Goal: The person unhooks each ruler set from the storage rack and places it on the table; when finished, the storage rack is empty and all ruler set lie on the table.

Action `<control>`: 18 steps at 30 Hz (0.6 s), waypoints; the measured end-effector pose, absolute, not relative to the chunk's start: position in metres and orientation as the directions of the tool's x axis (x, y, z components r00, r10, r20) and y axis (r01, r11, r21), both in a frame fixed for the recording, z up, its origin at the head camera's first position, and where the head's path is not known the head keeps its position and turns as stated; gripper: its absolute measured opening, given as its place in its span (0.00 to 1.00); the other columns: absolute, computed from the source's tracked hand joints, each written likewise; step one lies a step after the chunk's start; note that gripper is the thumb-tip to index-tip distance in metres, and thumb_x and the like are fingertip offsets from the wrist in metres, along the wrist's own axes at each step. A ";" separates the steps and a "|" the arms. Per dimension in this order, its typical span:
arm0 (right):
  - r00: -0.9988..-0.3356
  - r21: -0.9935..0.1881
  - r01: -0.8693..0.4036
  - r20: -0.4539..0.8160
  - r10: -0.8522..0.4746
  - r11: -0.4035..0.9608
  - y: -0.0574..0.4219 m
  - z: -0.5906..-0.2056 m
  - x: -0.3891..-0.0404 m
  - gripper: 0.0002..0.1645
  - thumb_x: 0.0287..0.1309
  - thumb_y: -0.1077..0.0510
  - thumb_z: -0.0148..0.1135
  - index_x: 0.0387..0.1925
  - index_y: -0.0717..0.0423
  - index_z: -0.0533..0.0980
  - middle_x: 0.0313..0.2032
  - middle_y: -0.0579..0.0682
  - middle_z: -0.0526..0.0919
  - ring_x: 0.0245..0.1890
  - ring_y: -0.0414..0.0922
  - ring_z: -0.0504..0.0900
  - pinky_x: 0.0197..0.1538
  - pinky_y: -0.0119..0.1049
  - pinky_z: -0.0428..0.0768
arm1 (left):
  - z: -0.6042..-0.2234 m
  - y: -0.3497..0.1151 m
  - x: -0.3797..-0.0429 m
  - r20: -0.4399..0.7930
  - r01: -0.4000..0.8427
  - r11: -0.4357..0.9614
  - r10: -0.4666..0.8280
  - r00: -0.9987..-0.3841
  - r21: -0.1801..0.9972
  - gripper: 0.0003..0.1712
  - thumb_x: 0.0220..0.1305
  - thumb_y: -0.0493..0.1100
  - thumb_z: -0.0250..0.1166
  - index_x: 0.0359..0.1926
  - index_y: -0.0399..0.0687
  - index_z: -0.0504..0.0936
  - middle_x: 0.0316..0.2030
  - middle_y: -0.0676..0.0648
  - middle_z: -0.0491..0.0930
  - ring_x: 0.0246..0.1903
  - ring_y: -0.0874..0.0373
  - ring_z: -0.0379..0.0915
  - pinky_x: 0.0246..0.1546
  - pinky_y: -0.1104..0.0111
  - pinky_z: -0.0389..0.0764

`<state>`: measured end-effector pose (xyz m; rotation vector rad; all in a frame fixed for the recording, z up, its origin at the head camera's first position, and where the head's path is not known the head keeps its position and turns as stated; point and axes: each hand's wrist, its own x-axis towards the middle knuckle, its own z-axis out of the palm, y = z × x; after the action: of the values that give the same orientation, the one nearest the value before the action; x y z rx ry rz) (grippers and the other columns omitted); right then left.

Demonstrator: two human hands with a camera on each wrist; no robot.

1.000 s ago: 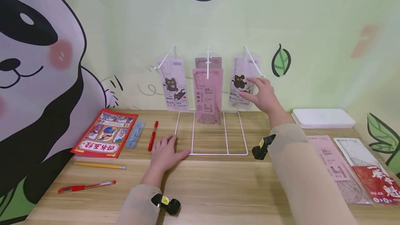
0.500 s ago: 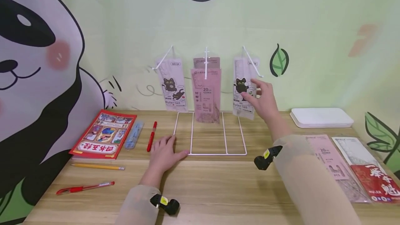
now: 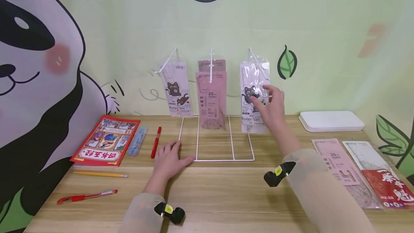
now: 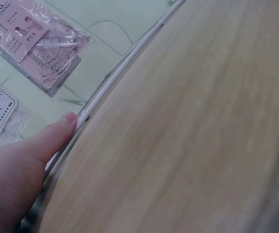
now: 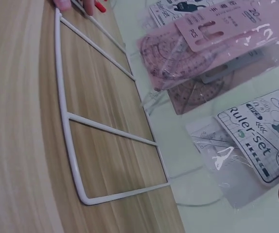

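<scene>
A white wire display rack stands on the table, its base flat and several hooks rising behind. My left hand rests on the base's front left corner, and in the left wrist view its thumb lies against the white rod. My right hand pinches a clear-bagged cat-print ruler set at its right side, thumb in front. That packet's top overlaps the right hook. Another cat ruler set hangs on the left hook, and pink ruler sets hang from the middle one.
At left lie a red booklet, a blue packet, a red marker, a yellow pencil and a red pen. At right are a white case, a pink ruler packet and a red-white one.
My right hand has come slightly down and closer, and the right-hand ruler set has moved forward and lower with it. My left hand stays on the rack's base.
</scene>
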<state>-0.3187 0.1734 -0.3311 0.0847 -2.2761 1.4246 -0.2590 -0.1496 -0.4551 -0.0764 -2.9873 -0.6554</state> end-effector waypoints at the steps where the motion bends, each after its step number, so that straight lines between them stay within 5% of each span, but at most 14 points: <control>1: -0.888 -0.835 -0.286 0.415 0.198 0.470 0.173 -0.332 -0.317 0.39 0.54 0.46 0.66 0.63 0.55 0.62 0.49 0.56 0.62 0.44 0.47 0.65 0.41 0.38 0.73 | -0.455 -0.150 -0.259 0.090 0.066 0.907 0.031 -0.995 0.416 0.54 0.48 0.75 0.60 0.67 0.44 0.64 0.65 0.40 0.60 0.63 0.40 0.51 0.63 0.46 0.49; 18: -0.875 -0.808 -0.277 0.435 0.211 0.519 0.186 -0.334 -0.290 0.38 0.53 0.49 0.68 0.60 0.57 0.62 0.46 0.55 0.63 0.39 0.44 0.65 0.32 0.36 0.76 | -0.456 -0.149 -0.258 0.099 0.071 0.904 0.032 -0.995 0.422 0.53 0.49 0.73 0.61 0.67 0.43 0.64 0.65 0.40 0.60 0.63 0.40 0.51 0.63 0.46 0.49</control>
<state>-0.2899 0.1860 -0.3341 0.0539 -2.2753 1.3342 -0.2582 -0.1493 -0.4562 -0.0811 -2.9776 -0.6653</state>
